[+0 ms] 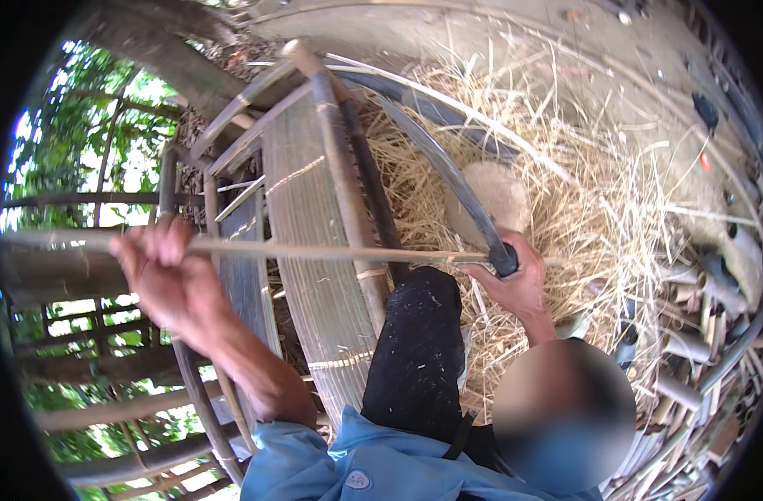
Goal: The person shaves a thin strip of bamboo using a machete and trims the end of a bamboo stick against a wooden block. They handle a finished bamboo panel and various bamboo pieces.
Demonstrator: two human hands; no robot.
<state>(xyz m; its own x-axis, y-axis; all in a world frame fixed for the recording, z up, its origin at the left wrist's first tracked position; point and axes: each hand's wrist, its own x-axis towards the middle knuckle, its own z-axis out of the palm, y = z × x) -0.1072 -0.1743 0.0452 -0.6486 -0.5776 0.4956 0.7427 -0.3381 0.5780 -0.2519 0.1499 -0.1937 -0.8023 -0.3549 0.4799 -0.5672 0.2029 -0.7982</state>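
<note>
If the thin tan bamboo strip (315,250) gripped by the left hand (170,280) slips, the right hand (522,280), gripping the curved grey metal knife (450,173), could be cut.

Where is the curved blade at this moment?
In the head view, the curved blade is just right of centre, in the upper half, over the straw and right of the bamboo bench, its black handle in the right hand.

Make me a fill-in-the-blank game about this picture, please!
1. The curved dark metal blade is in the person's ____ hand.
2. The long thin tan strip stretches between the person's two ____.
3. The long brown bamboo bench lies to the ____ of the loose pale shavings.
4. The person's cloth trousers are ____.

Missing words: right; hands; left; black.
</note>
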